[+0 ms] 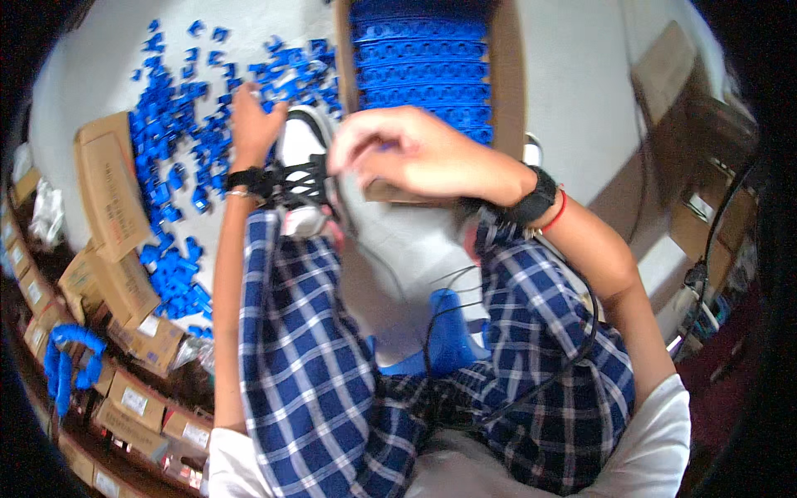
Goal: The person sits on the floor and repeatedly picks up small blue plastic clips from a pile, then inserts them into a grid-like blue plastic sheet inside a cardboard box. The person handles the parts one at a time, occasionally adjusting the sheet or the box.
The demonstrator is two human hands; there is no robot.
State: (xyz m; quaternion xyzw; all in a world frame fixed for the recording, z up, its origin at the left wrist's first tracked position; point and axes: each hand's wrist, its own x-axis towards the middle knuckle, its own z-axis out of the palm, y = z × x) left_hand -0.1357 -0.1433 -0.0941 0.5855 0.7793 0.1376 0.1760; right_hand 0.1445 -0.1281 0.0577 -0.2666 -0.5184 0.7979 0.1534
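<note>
My left hand (256,120) reaches down to the loose blue plastic pieces (290,70) on the floor, beside my left shoe. Its thumb and forefinger are apart, with blue showing in the gap; whether a piece lies between them is unclear. In front of the open cardboard box (512,75), my right hand (407,158) is raised with its fingers curled in, smeared by motion. A small dark blue spot shows inside the curl, too blurred to make out. Inside the box, blue plastic parts (419,75) lie stacked in even rows.
More blue pieces (166,116) spread across the floor at the left. My black-and-white shoe (300,145) stands between them and the box. Cardboard cartons (112,187) line the left side. A blue stool (448,332) is beneath me, with a dark cable (594,324) across my right leg.
</note>
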